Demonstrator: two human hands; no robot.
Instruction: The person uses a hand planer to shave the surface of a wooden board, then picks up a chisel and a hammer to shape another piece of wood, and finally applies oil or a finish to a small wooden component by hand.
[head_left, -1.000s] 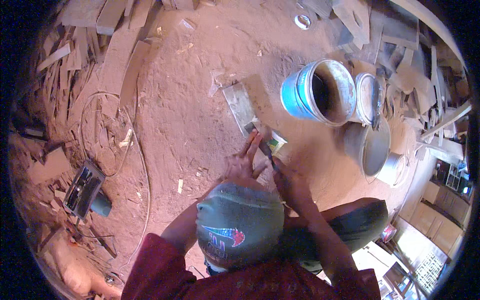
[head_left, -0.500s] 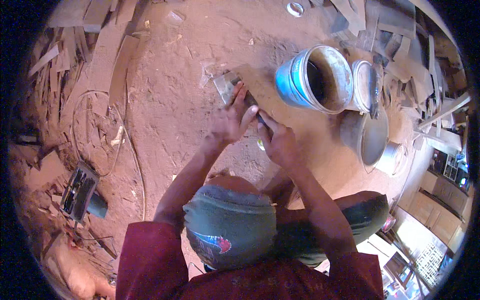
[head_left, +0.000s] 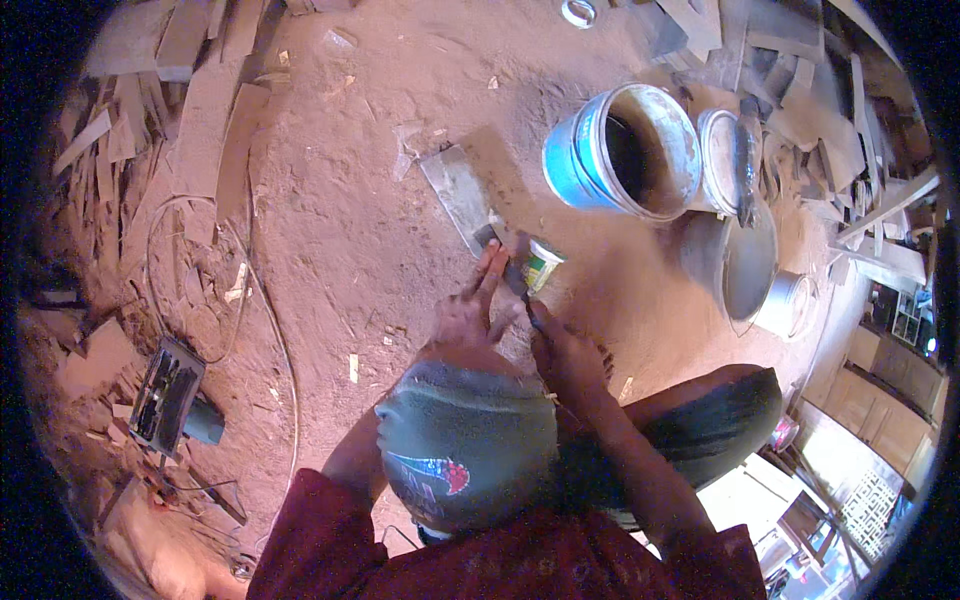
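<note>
A flat, grey, rectangular slab (head_left: 452,190) lies on the dusty ground in front of me. At its near end, my left hand (head_left: 472,310) has its first two fingers stretched out, their tips pressed on a dark, narrow tool (head_left: 517,275). My right hand (head_left: 570,355) is closed around the near end of this tool, which looks like a blade or chisel; its exact kind is hard to make out. Just right of the tool is a small white, green and yellow container (head_left: 542,265). My bent knee, in worn grey-green cloth (head_left: 470,440), partly covers my left forearm.
A blue bucket (head_left: 580,160) lies tipped at the right, beside a white-rimmed bucket (head_left: 718,160) and a large grey bucket (head_left: 748,260). Wooden boards (head_left: 215,120) are piled at the far left. A cable (head_left: 275,330) runs to an open-faced device (head_left: 165,395).
Both hands have drawn back toward me along the slab with the tool. More of the slab and the small green and yellow container now show.
</note>
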